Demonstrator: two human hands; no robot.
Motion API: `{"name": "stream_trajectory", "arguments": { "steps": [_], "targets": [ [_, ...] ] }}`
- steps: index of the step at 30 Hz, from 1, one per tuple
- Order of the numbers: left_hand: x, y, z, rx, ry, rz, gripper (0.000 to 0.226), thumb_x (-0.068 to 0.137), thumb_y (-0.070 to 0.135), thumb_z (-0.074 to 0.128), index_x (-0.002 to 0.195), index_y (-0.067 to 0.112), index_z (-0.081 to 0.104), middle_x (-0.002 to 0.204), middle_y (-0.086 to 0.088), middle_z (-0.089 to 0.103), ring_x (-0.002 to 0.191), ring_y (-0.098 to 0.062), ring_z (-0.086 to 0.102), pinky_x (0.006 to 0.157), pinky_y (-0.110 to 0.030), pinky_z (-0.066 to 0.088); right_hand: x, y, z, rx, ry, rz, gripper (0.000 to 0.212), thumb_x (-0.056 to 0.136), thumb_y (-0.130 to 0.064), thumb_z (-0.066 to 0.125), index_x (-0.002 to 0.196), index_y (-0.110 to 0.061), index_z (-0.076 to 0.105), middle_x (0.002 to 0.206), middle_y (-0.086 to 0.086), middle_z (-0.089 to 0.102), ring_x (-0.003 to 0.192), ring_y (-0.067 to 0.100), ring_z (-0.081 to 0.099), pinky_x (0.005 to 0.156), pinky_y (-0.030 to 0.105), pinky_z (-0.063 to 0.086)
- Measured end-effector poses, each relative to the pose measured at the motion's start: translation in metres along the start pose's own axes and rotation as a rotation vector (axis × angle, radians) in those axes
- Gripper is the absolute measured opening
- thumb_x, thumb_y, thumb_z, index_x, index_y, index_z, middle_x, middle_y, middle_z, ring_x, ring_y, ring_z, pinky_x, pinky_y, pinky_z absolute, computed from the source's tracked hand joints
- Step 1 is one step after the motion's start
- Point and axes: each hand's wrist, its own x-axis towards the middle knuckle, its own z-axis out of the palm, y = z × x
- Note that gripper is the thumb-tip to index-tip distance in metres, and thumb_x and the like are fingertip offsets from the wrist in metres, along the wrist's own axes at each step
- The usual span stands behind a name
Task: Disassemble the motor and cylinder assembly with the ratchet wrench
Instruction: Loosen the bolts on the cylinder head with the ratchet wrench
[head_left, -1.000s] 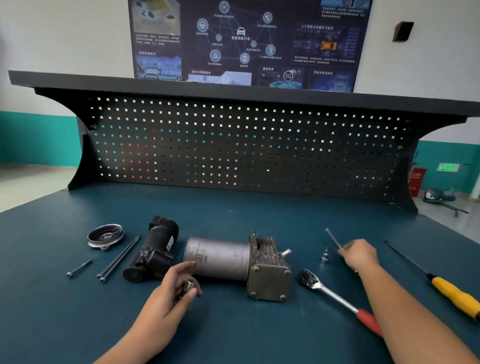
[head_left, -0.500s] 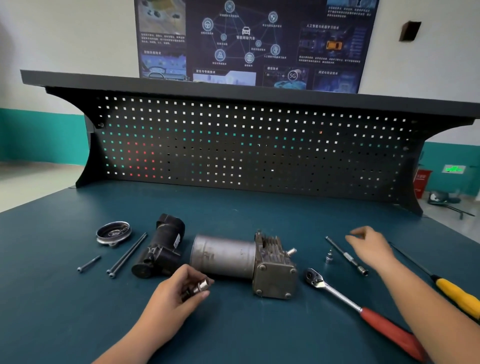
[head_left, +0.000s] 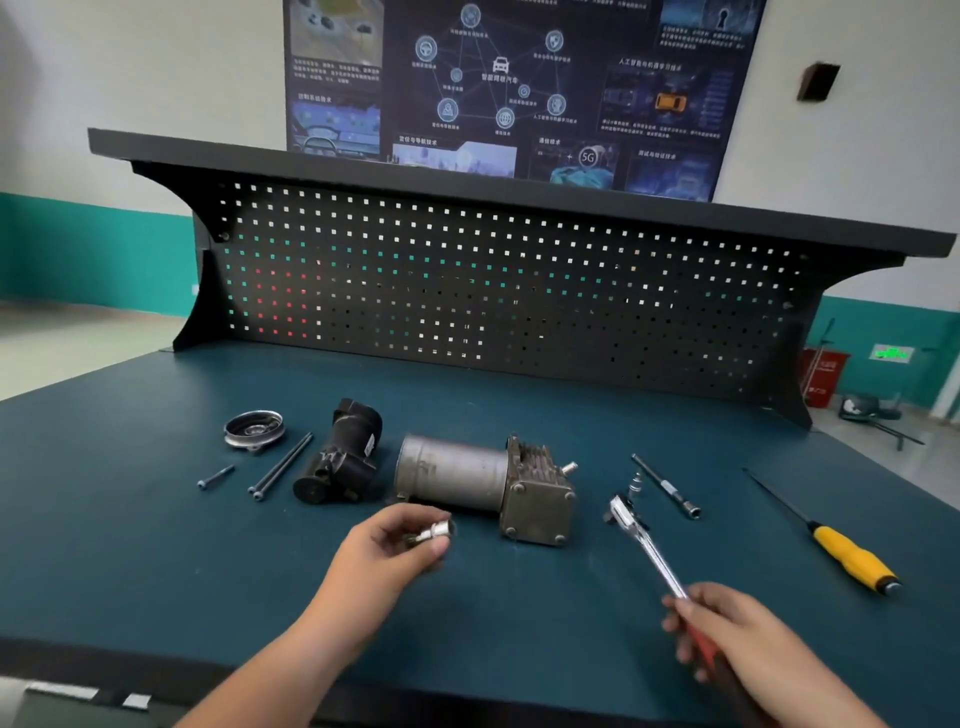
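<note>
**A:** What's nearest?

**B:** The right hand (head_left: 737, 634), curled round the red grip of the ratchet wrench (head_left: 649, 551). The left hand (head_left: 384, 556) pinches a small socket (head_left: 439, 531) between thumb and fingertips.

**A:** And the motor and cylinder assembly (head_left: 452, 475)?

**B:** It lies on its side mid-desk (head_left: 156, 571), just behind the left hand. The smooth grey can is on the left, the finned block with corner bolts on the right. I'd judge it heavy and rigid, metal all through. The can looks likely to roll, so steady it by the square block, not the fins or the small nipple on top.

**A:** The socket?

**B:** Slick steel, probably easy to drop. It wants a firm pinch while it goes onto the wrench.

**A:** What's unclear?

**B:** The wrench grip is mostly buried in the hand and cut off at the bottom edge. The socket is blurred, so I can't tell its size, nor whether the wrench head touches the desk.

**A:** Further back?

**B:** A black housing (head_left: 340, 462), round cap (head_left: 254, 428) and loose bolts (head_left: 280, 467) on the left. On the right, an extension bar (head_left: 665, 486) and a yellow-handled screwdriver (head_left: 852, 558). Behind them all is the pegboard (head_left: 467, 291).
</note>
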Motion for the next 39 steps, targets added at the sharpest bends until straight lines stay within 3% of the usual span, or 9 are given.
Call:
{"name": "stream_trajectory", "arguments": {
  "steps": [2, 4, 6, 9, 13, 23, 28, 33, 39],
  "targets": [
    [-0.020, 0.008, 0.015, -0.233, -0.023, -0.076, 0.025, 0.073, -0.009, 0.066, 0.075, 0.013, 0.078, 0.075, -0.001, 0.071, 0.066, -0.004, 0.065, 0.060, -0.016, 0.053, -0.035, -0.008, 0.020, 0.353, -0.092, -0.018, 0.016, 0.085, 0.014, 0.055, 0.099, 0.008, 0.059, 0.059, 0.018, 0.060, 0.044, 0.025, 0.057, 0.038, 0.027, 0.046],
    [-0.038, 0.017, 0.026, -0.395, -0.065, -0.130, 0.022, 0.064, -0.001, 0.065, 0.076, 0.011, 0.078, 0.074, -0.004, 0.072, 0.062, -0.007, 0.066, 0.058, -0.016, 0.053, -0.060, -0.021, 0.049, 0.590, -0.195, -0.052, 0.046, 0.064, -0.011, 0.084, 0.103, 0.005, 0.065, 0.050, 0.024, 0.048, 0.036, 0.029, 0.047, 0.035, 0.029, 0.042],
    [-0.051, 0.022, 0.032, -0.468, -0.079, -0.158, 0.022, 0.061, 0.000, 0.064, 0.076, 0.008, 0.078, 0.073, -0.008, 0.071, 0.058, -0.009, 0.066, 0.055, -0.016, 0.053, -0.074, -0.032, 0.080, 0.810, -0.295, 0.004, 0.080, 0.018, -0.042, 0.097, 0.082, 0.001, 0.075, 0.038, 0.016, 0.036, 0.025, 0.019, 0.034, 0.029, 0.021, 0.032],
    [-0.065, 0.025, 0.038, -0.480, -0.080, -0.195, 0.027, 0.059, -0.001, 0.064, 0.083, 0.004, 0.075, 0.072, -0.014, 0.069, 0.050, -0.010, 0.062, 0.048, -0.017, 0.052, -0.080, -0.039, 0.111, 1.039, -0.405, 0.013, 0.077, -0.004, -0.041, 0.092, 0.058, -0.001, 0.071, 0.036, 0.010, 0.034, 0.022, 0.010, 0.028, 0.027, 0.014, 0.026],
    [-0.070, 0.023, 0.044, -0.485, -0.054, -0.221, 0.022, 0.058, -0.002, 0.064, 0.077, 0.004, 0.071, 0.065, -0.011, 0.066, 0.048, -0.010, 0.061, 0.046, -0.018, 0.052, -0.073, -0.043, 0.118, 1.125, -0.481, -0.004, 0.063, 0.007, -0.017, 0.099, 0.065, -0.010, 0.075, 0.052, 0.013, 0.054, 0.029, 0.016, 0.038, 0.030, 0.024, 0.037],
    [-0.076, 0.037, 0.054, -0.494, -0.139, -0.252, 0.015, 0.060, 0.008, 0.062, 0.065, 0.009, 0.077, 0.060, -0.007, 0.066, 0.043, -0.006, 0.057, 0.042, -0.015, 0.048, -0.068, -0.055, 0.117, 0.820, -0.550, 0.125, 0.076, 0.013, -0.073, 0.082, 0.039, -0.010, 0.047, 0.035, 0.002, 0.029, 0.027, 0.011, 0.028, 0.034, 0.017, 0.029],
    [-0.080, 0.044, 0.054, -0.504, -0.187, -0.234, 0.016, 0.060, 0.011, 0.061, 0.064, 0.009, 0.077, 0.060, -0.009, 0.067, 0.042, -0.005, 0.056, 0.040, -0.015, 0.047, -0.069, -0.052, 0.112, 0.939, -0.432, 0.171, 0.067, 0.072, -0.069, 0.036, 0.039, -0.010, 0.041, 0.037, 0.003, 0.025, 0.026, 0.010, 0.022, 0.031, 0.013, 0.023],
    [-0.083, 0.048, 0.051, -0.447, -0.206, -0.171, 0.015, 0.058, 0.009, 0.064, 0.065, 0.008, 0.077, 0.061, -0.010, 0.068, 0.044, -0.007, 0.057, 0.043, -0.015, 0.048, -0.074, -0.054, 0.108, 0.746, -0.504, 0.074, 0.075, 0.025, -0.075, 0.080, 0.041, -0.013, 0.042, 0.038, 0.002, 0.028, 0.029, 0.009, 0.025, 0.031, 0.016, 0.023],
    [-0.081, 0.051, 0.046, -0.316, -0.223, -0.116, 0.011, 0.064, 0.003, 0.082, 0.068, 0.012, 0.078, 0.061, -0.006, 0.068, 0.047, -0.008, 0.060, 0.047, -0.017, 0.049, -0.076, -0.049, 0.111, 0.743, -0.531, 0.045, 0.074, 0.023, -0.073, 0.082, 0.041, -0.013, 0.043, 0.038, 0.002, 0.028, 0.030, 0.009, 0.025, 0.031, 0.017, 0.022]
  ]
}}
